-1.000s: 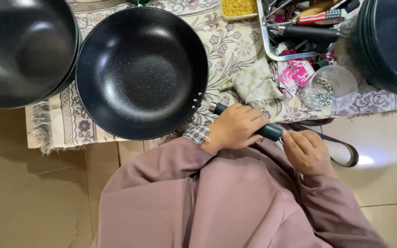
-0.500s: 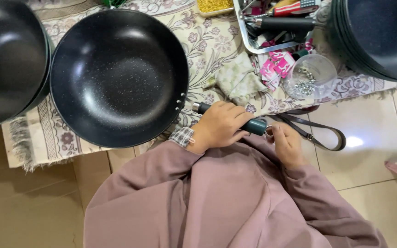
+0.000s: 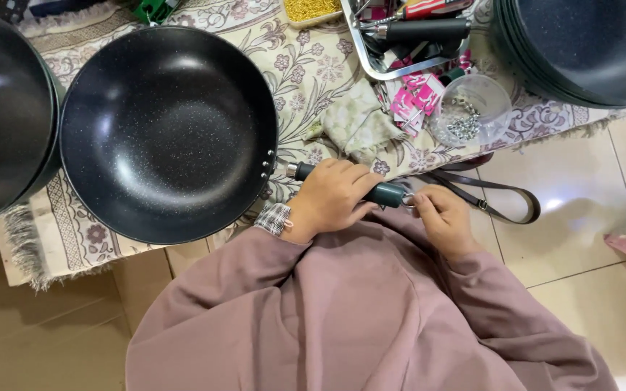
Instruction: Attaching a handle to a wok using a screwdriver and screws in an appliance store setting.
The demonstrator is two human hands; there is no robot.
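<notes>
Covering beige tile floor [image 3: 581,217]: floral cloth [image 3: 306,65]; left hand [image 3: 331,199] clamps pan handle [image 3: 385,194], right hand [image 3: 440,217] pinches its end.

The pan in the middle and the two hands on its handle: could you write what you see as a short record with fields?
Pan: black speckled wok on a floral cloth
Handle: dark green handle, pointing right
Left hand: left hand wrapped around the handle
Right hand: right hand, fingertips at the handle's end
Nearby: clear cup of small metal parts, metal tray of tools, stacked pans at both sides
</notes>
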